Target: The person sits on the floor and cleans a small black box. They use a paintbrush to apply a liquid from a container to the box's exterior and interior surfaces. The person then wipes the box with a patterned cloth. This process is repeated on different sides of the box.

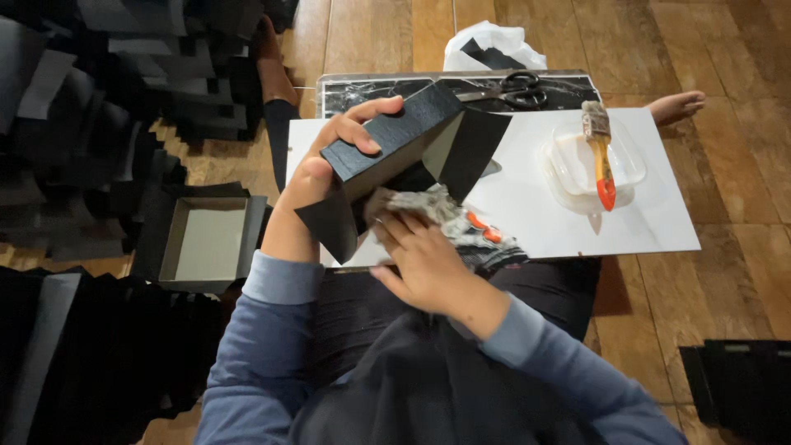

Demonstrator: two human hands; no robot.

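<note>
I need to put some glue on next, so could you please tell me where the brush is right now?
In the head view, the orange-handled brush rests across the clear plastic container on the right side of the white board, just right of the scissors.

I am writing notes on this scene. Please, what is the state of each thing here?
Black box: held tilted by left hand.
Cloth: pressed on it by right hand.
Scissors: shut, lying flat.
Brush: resting across plastic tub.
Grey tray: open, on the floor.
</note>
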